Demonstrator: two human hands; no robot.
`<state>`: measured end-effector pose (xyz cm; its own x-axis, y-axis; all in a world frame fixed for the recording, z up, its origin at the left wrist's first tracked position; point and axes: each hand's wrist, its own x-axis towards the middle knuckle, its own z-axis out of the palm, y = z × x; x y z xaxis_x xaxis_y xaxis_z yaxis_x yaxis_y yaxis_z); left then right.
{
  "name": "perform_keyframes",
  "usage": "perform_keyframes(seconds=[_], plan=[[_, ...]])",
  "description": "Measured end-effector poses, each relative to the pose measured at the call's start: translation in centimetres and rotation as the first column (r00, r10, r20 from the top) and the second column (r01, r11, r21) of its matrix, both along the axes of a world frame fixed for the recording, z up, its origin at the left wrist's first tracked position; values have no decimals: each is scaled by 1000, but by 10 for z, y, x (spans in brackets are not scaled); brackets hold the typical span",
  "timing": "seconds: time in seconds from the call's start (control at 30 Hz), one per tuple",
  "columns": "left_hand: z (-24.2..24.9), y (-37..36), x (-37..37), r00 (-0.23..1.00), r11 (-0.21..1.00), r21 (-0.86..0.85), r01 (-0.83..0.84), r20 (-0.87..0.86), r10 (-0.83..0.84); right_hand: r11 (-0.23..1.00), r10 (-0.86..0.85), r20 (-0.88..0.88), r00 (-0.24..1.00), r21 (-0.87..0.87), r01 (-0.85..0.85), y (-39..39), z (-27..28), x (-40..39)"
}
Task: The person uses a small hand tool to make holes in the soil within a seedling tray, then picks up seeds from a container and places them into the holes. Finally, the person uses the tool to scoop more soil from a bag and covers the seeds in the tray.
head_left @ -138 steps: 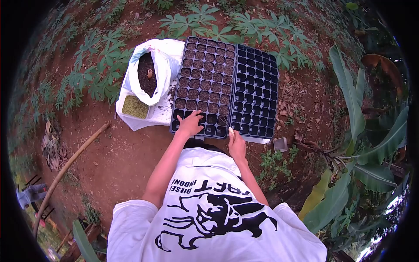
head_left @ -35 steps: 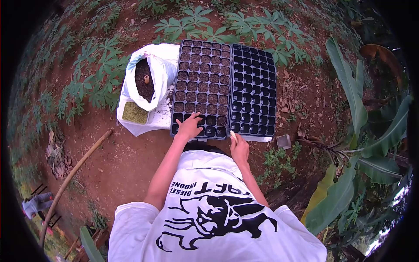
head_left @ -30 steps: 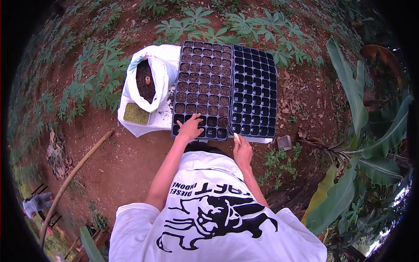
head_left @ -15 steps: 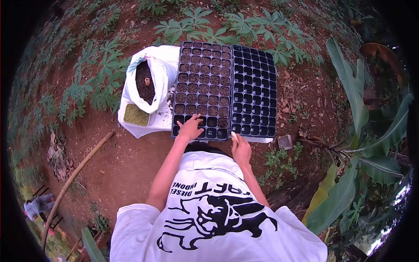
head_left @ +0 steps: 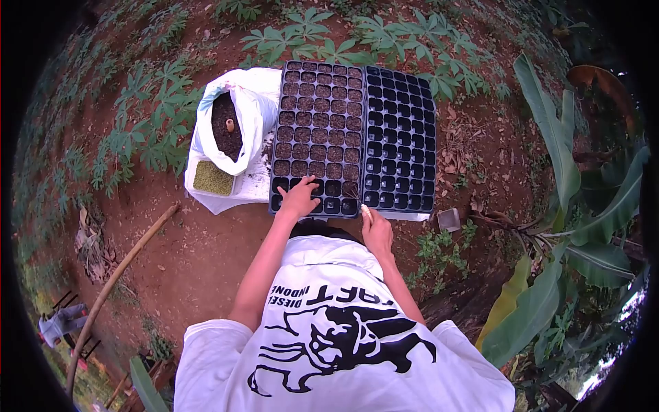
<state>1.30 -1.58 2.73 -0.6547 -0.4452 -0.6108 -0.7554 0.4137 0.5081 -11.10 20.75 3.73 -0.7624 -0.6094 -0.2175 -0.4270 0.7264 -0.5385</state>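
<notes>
Soil (head_left: 319, 123) sits in the far rows of the left-hand tray (head_left: 340, 215), while its two near rows mostly show dark plastic; the tray lies right in front of the person, perhaps so every row can be worked from one spot. The left hand (head_left: 298, 199) rests over those near rows, fingers spread wide, nothing seen in its grasp — likely to keep the tray from sliding. At the near right corner the right hand (head_left: 377, 232) pinches the pale handle of a small tool (head_left: 366, 209), thumb and fingers drawn close around it; the thin end reaches over the corner, too fine to make out, and such a light hold would suit small strokes. A second tray (head_left: 430, 172) lies tight against the first, probably to save room on the white table (head_left: 257, 192). To the left stands a white bag (head_left: 257, 123) of soil, its mouth seemingly spread for easy scooping, with a tub (head_left: 236, 185) of greenish grains (head_left: 213, 178) just beside it. The white shirt (head_left: 213, 350) reads "DIESEL", "INDONE" — cut off — and large letters ending in "AFT", beside a black animal print; no lettering is legible on the trays.
</notes>
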Motion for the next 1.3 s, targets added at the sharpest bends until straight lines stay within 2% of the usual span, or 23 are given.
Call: perform_keyframes(seconds=[0.1,0.23,0.37,0.53,0.67,0.8,1.03,1.13,1.27,1.3], plan=[[0,0,0,1000,1000,-8,5,6,-5,996,-7,-25,1000,-88,5,3,4,-1],[-3,2,1,1000,1000,2,5,6,-5,997,41,-17,999,-61,-42,-3,-13,-4],[-5,-2,1,1000,1000,9,-3,4,3,989,30,-31,999,-145,-35,3,-2,-2],[-5,2,1,1000,1000,12,5,11,-5,999,31,33,999,-20,-30,-2,-12,-6],[-4,-1,-1,1000,1000,-4,1,-2,-1,991,39,-42,998,-124,-44,1,-5,-5],[-6,0,-2,1000,1000,-13,12,14,-12,997,41,21,999,-69,-39,-4,-10,-8],[0,-1,-5,1000,1000,-28,8,21,-8,988,45,-31,999,-145,-49,-4,-7,-8],[-1,-2,-5,999,1000,-13,10,30,-10,996,56,26,998,-66,-55,-1,-14,-10],[-2,-1,-3,1000,1000,-15,-7,17,7,982,46,-27,999,-185,-51,-2,-3,-6],[-1,0,-3,1000,1000,-21,-1,12,2,986,55,-9,998,-155,-56,-3,-8,-7]])
